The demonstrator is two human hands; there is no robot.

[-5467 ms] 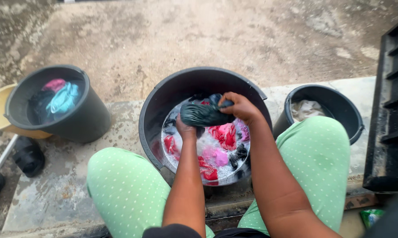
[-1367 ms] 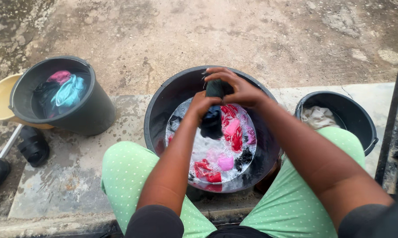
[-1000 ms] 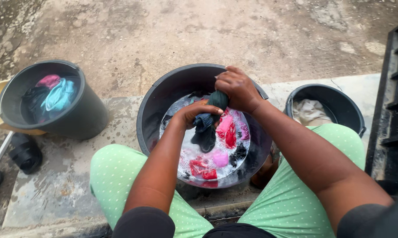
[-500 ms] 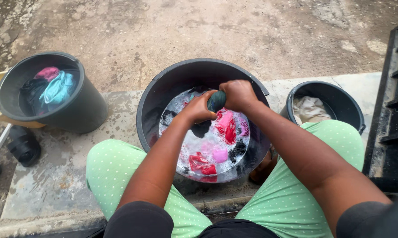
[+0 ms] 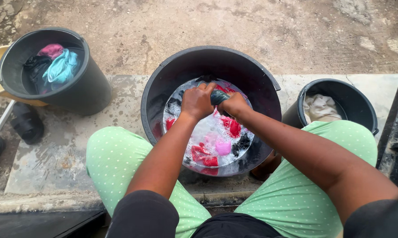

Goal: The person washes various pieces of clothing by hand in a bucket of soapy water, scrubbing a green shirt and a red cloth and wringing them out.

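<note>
Left hand [image 5: 197, 101] and right hand [image 5: 234, 105] both squeezed tight on dark wet cloth [image 5: 219, 97] – just above soapy water in big black tub [image 5: 163, 75]. Hard wringing may splash suds on green knees – slippery cloth may drop back in.

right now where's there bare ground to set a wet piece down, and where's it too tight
Bare slab lies between the left bucket, the big basin and the knee. Open ground lies beyond the basin. Tight spots: inside the basin, where the left hand and right hand grip a dark cloth, and the gap to the right bucket.
</note>
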